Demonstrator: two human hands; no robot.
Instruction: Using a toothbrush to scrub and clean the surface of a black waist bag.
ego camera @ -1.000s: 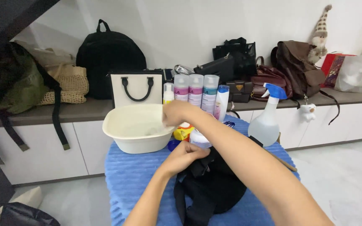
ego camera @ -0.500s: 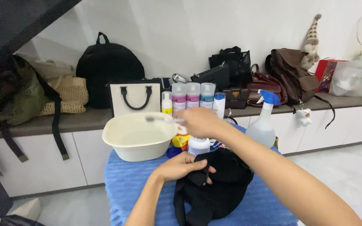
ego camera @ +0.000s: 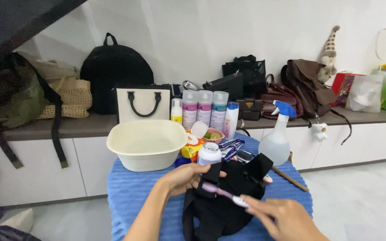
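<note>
Toothbrush (ego camera: 223, 193) gripped in my right hand (ego camera: 287, 218), left hand (ego camera: 185, 177) clutching black bag (ego camera: 226, 201); basin (ego camera: 146, 143), spray bottle (ego camera: 277, 142) crowd behind.

One head-worn camera looks down and forward, close over the blue-covered table (ego camera: 135, 196).

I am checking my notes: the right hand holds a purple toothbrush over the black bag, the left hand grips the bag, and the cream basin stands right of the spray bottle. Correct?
Not quite. In the head view the cream basin stands left of the spray bottle, not right. The rest holds: right hand holds the purple toothbrush over the black bag, gripped by the left hand.
</note>
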